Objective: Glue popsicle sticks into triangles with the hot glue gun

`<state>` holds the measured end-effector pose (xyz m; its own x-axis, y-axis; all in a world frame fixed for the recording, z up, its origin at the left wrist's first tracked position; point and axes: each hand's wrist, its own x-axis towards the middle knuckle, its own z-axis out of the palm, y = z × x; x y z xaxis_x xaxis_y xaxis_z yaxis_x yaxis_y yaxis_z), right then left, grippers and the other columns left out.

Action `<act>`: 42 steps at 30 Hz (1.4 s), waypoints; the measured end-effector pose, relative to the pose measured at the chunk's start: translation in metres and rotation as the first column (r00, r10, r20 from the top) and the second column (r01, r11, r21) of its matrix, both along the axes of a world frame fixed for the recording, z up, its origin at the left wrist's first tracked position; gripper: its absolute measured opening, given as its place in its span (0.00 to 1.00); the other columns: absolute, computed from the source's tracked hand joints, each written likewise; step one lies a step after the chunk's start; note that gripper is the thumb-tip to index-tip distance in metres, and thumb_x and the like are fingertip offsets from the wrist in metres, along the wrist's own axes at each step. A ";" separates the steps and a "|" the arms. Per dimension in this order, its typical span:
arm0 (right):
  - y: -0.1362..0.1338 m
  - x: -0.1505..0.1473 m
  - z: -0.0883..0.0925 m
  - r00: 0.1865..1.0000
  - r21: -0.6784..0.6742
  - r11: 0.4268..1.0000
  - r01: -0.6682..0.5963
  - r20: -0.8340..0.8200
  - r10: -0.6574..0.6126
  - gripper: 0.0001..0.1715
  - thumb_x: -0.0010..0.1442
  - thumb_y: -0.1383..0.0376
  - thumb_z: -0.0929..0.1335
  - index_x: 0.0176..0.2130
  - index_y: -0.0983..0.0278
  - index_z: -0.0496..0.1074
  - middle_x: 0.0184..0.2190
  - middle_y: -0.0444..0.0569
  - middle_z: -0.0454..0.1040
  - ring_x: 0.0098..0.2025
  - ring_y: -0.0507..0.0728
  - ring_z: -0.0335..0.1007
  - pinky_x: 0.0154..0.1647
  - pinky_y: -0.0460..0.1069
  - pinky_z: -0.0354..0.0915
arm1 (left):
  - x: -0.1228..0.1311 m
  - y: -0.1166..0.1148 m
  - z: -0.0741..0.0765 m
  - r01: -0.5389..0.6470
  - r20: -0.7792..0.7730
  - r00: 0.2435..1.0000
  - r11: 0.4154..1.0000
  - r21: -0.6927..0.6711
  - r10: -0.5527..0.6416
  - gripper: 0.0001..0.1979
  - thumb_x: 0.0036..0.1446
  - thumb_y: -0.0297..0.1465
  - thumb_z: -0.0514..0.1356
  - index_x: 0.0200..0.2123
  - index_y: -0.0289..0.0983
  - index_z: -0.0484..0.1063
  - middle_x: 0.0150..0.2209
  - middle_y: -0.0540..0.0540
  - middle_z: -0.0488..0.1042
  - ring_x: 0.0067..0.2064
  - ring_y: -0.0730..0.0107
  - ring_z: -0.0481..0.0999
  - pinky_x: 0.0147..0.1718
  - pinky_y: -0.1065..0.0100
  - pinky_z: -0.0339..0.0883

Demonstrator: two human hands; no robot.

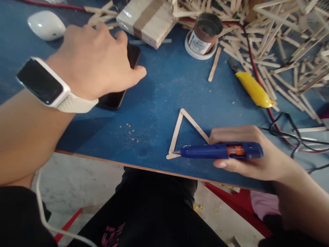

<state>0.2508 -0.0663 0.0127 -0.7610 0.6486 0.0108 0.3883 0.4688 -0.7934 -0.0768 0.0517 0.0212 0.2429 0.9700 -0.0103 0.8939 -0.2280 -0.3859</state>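
My right hand [246,151] is wrapped around a blue hot glue gun [205,151]. Its metal tip meets the lower left corner of a triangle of wooden craft sticks [177,132] lying flat near the table's front edge. Part of the triangle's right side is hidden by the hand and gun. My left hand [95,58], with a white-banded smartwatch [41,82] on its wrist, hovers over or rests on a black phone [113,99]; which one, I cannot tell. Its thumb is spread away from the bent fingers, whose tips are partly hidden, and no held object shows.
A wrapped pack of craft sticks [146,20], an open jar [205,34] on a white lid and a yellow-handled cutter [254,89] stand or lie behind. Loose sticks [282,37] heap at the back right, with cables [282,130] nearby. A white mouse [46,25] sits far left.
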 end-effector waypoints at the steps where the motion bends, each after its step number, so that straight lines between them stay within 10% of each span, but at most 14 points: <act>1: 0.000 0.000 0.000 1.000 -0.002 1.000 0.001 0.002 -0.001 0.21 0.77 0.51 0.69 0.38 0.61 0.65 0.30 0.43 0.67 0.30 0.50 0.59 0.31 0.47 0.58 | 0.001 -0.001 0.001 -0.008 0.003 1.000 1.000 0.003 0.008 0.32 0.72 0.43 0.49 0.59 0.20 0.74 0.54 0.22 0.79 0.52 0.34 0.85 0.52 0.36 0.83; 6: 0.001 -0.002 -0.002 1.000 0.003 1.000 -0.006 -0.002 0.006 0.20 0.77 0.52 0.70 0.37 0.61 0.65 0.29 0.42 0.66 0.30 0.50 0.60 0.31 0.47 0.58 | 0.007 -0.012 0.012 -0.019 0.056 0.998 0.999 -0.030 0.020 0.35 0.72 0.45 0.52 0.61 0.16 0.71 0.59 0.17 0.75 0.57 0.18 0.80 0.52 0.28 0.77; 9: 0.002 -0.004 -0.002 1.000 0.002 1.000 -0.003 -0.006 0.003 0.21 0.77 0.51 0.70 0.37 0.60 0.64 0.28 0.41 0.65 0.29 0.50 0.60 0.30 0.47 0.57 | 0.015 -0.020 0.012 0.304 0.098 0.947 0.952 0.025 -0.305 0.27 0.74 0.35 0.50 0.66 0.22 0.68 0.64 0.22 0.71 0.65 0.24 0.73 0.60 0.33 0.72; 13: 0.001 -0.005 0.001 1.000 0.000 1.000 0.016 0.020 -0.016 0.21 0.77 0.49 0.69 0.37 0.60 0.66 0.28 0.41 0.66 0.28 0.51 0.61 0.29 0.47 0.58 | 0.033 -0.027 -0.004 0.831 0.412 0.505 0.557 0.006 -0.758 0.16 0.77 0.29 0.49 0.53 0.39 0.78 0.53 0.40 0.76 0.55 0.51 0.78 0.54 0.52 0.73; 18: 0.000 -0.003 0.001 1.000 0.003 1.000 0.017 0.022 -0.017 0.20 0.77 0.49 0.69 0.39 0.60 0.67 0.28 0.42 0.67 0.27 0.51 0.61 0.28 0.48 0.58 | 0.044 -0.031 -0.025 0.950 0.653 0.244 0.311 -0.015 -0.717 0.14 0.76 0.27 0.55 0.45 0.43 0.81 0.48 0.43 0.80 0.53 0.57 0.78 0.50 0.57 0.70; 42: -0.002 -0.004 0.001 0.998 -0.023 0.999 0.040 0.041 -0.039 0.23 0.75 0.48 0.70 0.36 0.60 0.66 0.28 0.41 0.65 0.28 0.50 0.59 0.28 0.47 0.57 | 0.038 -0.024 -0.033 0.954 0.824 0.188 0.300 -0.023 -0.534 0.04 0.72 0.32 0.65 0.43 0.42 0.82 0.46 0.42 0.80 0.52 0.55 0.77 0.53 0.57 0.71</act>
